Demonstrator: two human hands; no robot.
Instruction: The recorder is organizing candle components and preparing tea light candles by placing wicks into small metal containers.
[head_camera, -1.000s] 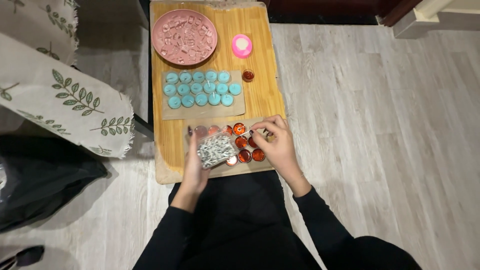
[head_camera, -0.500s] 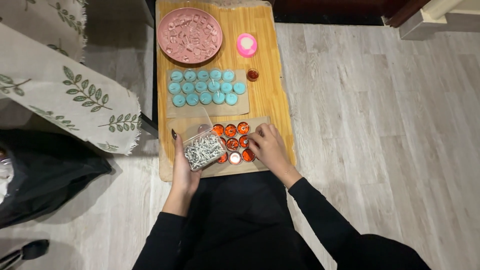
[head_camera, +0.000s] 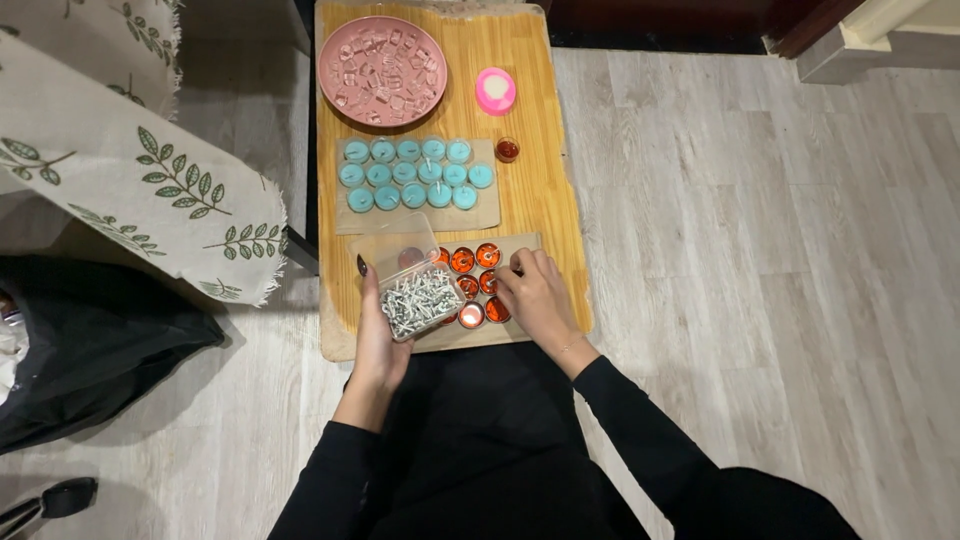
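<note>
My left hand (head_camera: 378, 335) holds a clear plastic box (head_camera: 415, 290) full of small white wicks, its lid tipped open. My right hand (head_camera: 535, 295) rests fingers-down on a group of orange tealight cups (head_camera: 474, 262) standing on a sheet of brown paper (head_camera: 527, 243); fingertips pinch at one cup near the top right of the group. Whether a wick is between the fingers is too small to tell. Both sit on a low wooden board (head_camera: 540, 200).
Further up the board stand several blue tealight candles (head_camera: 415, 175) on another paper, one lone orange cup (head_camera: 508, 149), a pink candle (head_camera: 495, 90) and a pink plate (head_camera: 382, 70) of clear cups. A leaf-print cloth (head_camera: 150, 180) and a black bag (head_camera: 90, 350) lie left.
The view has shifted slightly. My right hand has moved from the upper right of the orange cups toward their right edge; the left hand keeps holding the wick box.
</note>
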